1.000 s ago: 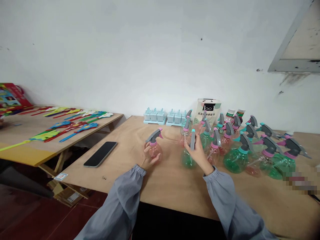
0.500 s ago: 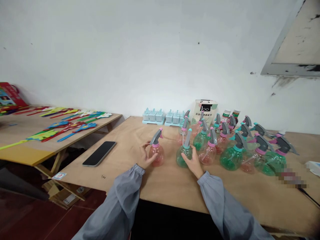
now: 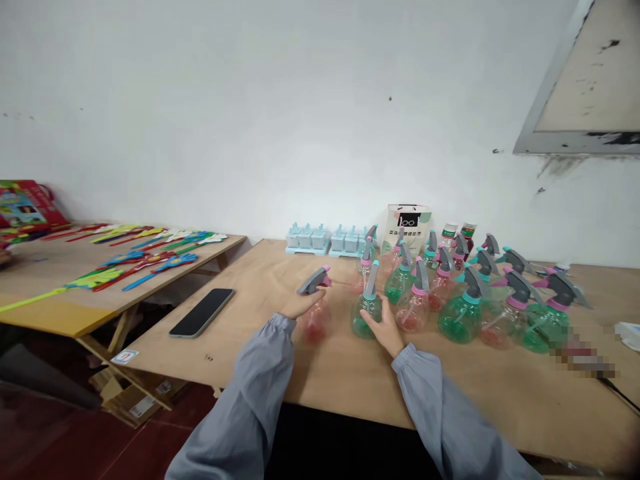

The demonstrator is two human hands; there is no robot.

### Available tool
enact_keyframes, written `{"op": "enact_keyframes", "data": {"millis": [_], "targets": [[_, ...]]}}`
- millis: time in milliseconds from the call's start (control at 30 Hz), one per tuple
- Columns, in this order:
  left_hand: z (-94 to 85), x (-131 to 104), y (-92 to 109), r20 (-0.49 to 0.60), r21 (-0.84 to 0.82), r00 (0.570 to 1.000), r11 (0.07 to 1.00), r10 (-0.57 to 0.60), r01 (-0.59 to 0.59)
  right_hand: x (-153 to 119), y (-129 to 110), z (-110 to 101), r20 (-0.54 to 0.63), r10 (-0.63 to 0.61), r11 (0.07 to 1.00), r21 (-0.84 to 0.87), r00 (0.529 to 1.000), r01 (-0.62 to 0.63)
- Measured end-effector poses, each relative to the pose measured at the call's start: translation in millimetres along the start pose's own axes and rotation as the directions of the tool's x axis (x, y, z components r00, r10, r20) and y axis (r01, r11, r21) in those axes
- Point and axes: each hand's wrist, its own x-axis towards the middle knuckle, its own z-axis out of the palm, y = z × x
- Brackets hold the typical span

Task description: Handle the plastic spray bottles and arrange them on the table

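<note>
L hand [image 3: 300, 305] closed round neck of pink spray btl [image 3: 317, 325], fingers tucked under its grey trigger head; btl approx. upright, l. of centre on the wooden tbl [image 3: 345, 390], can't tell if base touches. R hand [image 3: 384, 327] wrapped round body of green spray btl [image 3: 358, 324], thumb on near side, other fingers on r. side; btl upright, grey head w/ turquoise tip. The 2 btls stand apart, bare wood betw. Both arms in grey sleeves [image 3: 257, 380]. Just r. of R hand: clear-pink btl [image 3: 409, 315], then big group of other spray btls [image 3: 457, 321], pink & green mixed. Behind, nr wall: 2 lt-blue ice-pop mould sets [image 3: 307, 241], paper bag [image 3: 395, 237] & 2 small capped btls [image 3: 449, 235]. Phone [image 3: 203, 313] lies flat, well l. of L hand. Far l.: 2nd tbl [image 3: 45, 303] w/ coloured hand-shaped toys [image 3: 133, 263] & red box [image 3: 37, 203]
</note>
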Motion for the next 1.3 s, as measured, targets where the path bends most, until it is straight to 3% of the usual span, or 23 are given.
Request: {"op": "enact_keyframes", "data": {"millis": [100,200,400,600,767,900,1167,1300], "targets": [[3.0,-4.1,2.0,0.076,-0.274,0.981,0.942,-0.179,0.193,0.8,0.7,-1.8,0.022,-0.005,1.000,0.014,1.000,0.004],[6.3,-5.4,7.4,0.144,-0.473,0.957,0.831,-0.253,0.291,1.1,0.9,-3.0,0.029,-0.016,1.000,0.005,0.999,0.016],[12.1,-5.9,11.1,0.134,-0.510,0.920,0.771,-0.367,0.382,1.1,1.2,-2.2,0.045,-0.015,1.000,0.017,0.999,0.014],[14.2,-11.1,13.6,0.144,-0.549,0.951,0.778,-0.274,0.307,1.2,0.6,-3.2,0.051,-0.015,1.000,0.014,0.999,0.014],[15.2,-10.2,14.6,0.173,-0.598,0.949,0.738,-0.262,0.313,1.9,1.3,-4.0,0.050,-0.021,1.000,0.008,0.999,0.021],[16.5,-7.3,13.2,0.158,-0.595,0.963,0.758,-0.217,0.268,2.1,2.1,-4.1,0.059,-0.011,1.000,0.014,0.998,0.010],[16.8,-4.5,10.8,0.167,-0.528,0.943,0.781,-0.289,0.333,2.2,3.2,-3.9,0.053,-0.014,1.000,0.011,0.999,0.014],[16.8,-5.0,13.0,0.110,-0.508,0.967,0.823,-0.229,0.253,2.0,2.7,-3.8,0.044,-0.013,1.000,0.014,0.999,0.013]]}}
